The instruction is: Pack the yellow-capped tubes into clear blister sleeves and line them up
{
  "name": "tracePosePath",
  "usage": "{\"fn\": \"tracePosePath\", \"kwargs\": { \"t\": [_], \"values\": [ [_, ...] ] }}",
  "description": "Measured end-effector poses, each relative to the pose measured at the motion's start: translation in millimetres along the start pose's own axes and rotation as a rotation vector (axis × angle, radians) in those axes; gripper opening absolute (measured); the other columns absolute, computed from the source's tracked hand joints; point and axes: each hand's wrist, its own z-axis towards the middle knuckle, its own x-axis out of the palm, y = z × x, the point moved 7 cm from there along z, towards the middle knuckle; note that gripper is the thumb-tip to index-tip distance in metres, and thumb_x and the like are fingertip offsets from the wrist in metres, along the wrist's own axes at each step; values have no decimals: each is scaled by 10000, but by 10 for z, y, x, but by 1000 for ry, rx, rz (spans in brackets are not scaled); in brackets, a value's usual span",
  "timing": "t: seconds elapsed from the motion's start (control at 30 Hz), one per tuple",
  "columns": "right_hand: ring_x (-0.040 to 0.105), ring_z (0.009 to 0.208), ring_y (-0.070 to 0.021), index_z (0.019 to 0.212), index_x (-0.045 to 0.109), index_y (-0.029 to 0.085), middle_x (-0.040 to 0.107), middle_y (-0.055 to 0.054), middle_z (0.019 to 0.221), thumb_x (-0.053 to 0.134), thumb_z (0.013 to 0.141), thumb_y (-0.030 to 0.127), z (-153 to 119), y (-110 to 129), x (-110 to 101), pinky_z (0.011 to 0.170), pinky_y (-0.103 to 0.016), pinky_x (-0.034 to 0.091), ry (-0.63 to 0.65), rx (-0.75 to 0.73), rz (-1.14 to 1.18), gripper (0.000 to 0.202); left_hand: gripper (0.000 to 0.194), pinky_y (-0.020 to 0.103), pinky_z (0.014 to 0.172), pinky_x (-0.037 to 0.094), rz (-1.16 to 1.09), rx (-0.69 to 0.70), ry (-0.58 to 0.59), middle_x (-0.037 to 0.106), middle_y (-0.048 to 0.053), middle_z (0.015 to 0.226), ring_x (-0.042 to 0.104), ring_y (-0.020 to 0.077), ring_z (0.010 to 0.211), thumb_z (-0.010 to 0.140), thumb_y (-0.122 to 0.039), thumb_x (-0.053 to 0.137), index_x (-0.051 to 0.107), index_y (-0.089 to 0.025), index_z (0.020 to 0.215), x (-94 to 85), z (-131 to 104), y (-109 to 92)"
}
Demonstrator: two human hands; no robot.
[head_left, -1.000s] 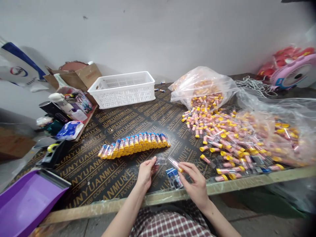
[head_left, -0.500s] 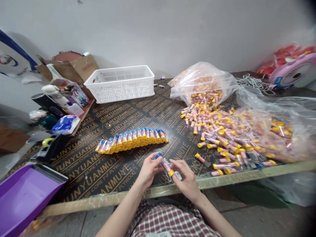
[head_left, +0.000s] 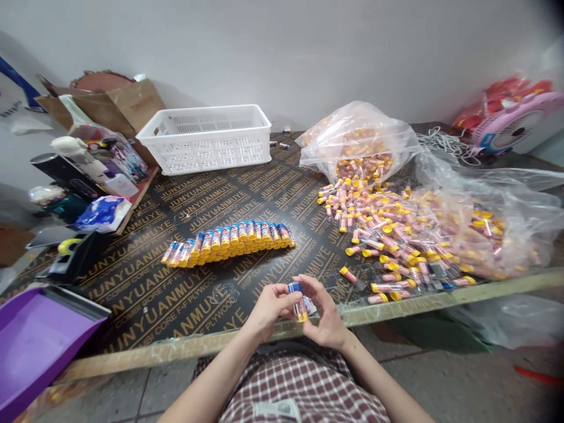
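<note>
A dark printed tabletop [head_left: 185, 299] with a pale taped front edge stands before a grey wall [head_left: 282, 53]. Nearest, at that edge and in front of the packed row of tubes [head_left: 229, 242], the left hand [head_left: 269, 306] pinches a small clear tube [head_left: 298, 302], blue at its upper end and yellow at its lower, between thumb and fingers. The right hand [head_left: 326, 320] curves around the tube's other side, thumb and fingers apart; whether it presses on the tube, one cannot tell. Left of the row and nearer lies a purple dustpan [head_left: 39, 346]; a black tape dispenser [head_left: 74, 255] sits beyond it. Right of the row spreads a loose pile of yellow-capped tubes [head_left: 388, 235]. Behind the row stands a white slotted basket [head_left: 207, 150]; farther right, a clear plastic bag [head_left: 361, 138] holds more tubes, and a pink fan [head_left: 511, 130] stands well apart.
</note>
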Motion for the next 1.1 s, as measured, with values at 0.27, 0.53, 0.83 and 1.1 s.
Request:
{"fn": "tracePosePath", "kwargs": {
  "t": [0.27, 0.53, 0.83, 1.1],
  "values": [
    [472, 1193, -256, 1356, 278, 234, 434, -100, 1323, 495, 575, 28, -12, -15, 8, 993, -415, 430, -49, -4, 81, 836, 395, 206, 514, 436, -18, -3, -30, 649, 52, 644, 585, 126, 550, 538, -396, 798, 668, -86, 746, 11, -20, 4],
    [472, 1196, -259, 1354, 276, 243, 440, -98, 1324, 502, 584, 22, -17, -26, 21, 985, -421, 438, -61, -6, 106, 832, 409, 192, 484, 410, -35, 1, -33, 653, 50, 642, 570, 112, 523, 526, -409, 799, 660, -84, 732, 12, -32, 8],
    [419, 1238, -283, 1420, 121, 298, 219, -100, 1469, 581, 755, 167, 70, -84, -137, 1032, -521, 343, -76, 36, 70, 819, 366, 212, 455, 401, 194, 284, -374, 593, 7, 502, 504, 99, 426, 527, -437, 764, 565, -134, 576, -678, -117, -589],
    [515, 1136, -271, 1379, 287, 275, 369, -116, 1387, 601, 799, 292, 7, -341, -518, 972, -475, 422, -254, 165, -43, 660, 329, 244, 559, 389, 923, 469, -1224, 627, 32, 582, 568, 165, 582, 570, -486, 695, 614, -169, 588, -2179, -709, -1841]
  ]
}}
